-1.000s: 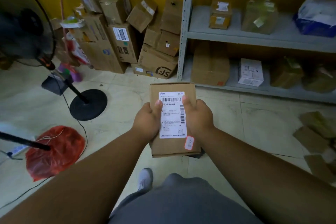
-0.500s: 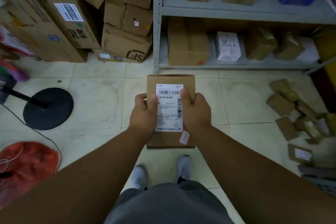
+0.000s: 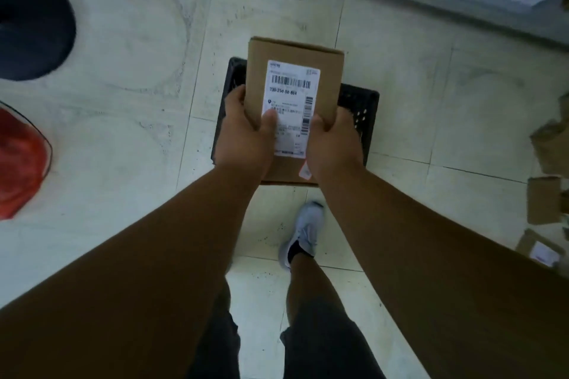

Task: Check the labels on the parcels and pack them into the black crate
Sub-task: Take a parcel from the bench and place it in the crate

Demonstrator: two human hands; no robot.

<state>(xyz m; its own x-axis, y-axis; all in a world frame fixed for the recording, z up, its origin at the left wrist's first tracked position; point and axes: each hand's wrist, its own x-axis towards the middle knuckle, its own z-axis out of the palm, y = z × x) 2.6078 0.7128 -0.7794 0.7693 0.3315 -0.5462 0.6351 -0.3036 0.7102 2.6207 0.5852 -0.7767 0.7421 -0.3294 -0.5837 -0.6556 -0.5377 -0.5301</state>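
The parcel (image 3: 294, 108) has been carried over the black crate (image 3: 358, 120) and is gripped by left hand (image 3: 246, 135) and right hand (image 3: 334, 144), label (image 3: 291, 108) upward.

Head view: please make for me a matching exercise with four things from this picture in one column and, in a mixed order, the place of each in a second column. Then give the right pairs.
Things:
1. cardboard parcel
2. black crate
3. red plastic bag
4. white shoe

Places:
A. on the floor at the left edge
B. on the floor under the parcel
C. held by the left hand and right hand
D. on the floor between the forearms

Pairs: 1-C, 2-B, 3-A, 4-D
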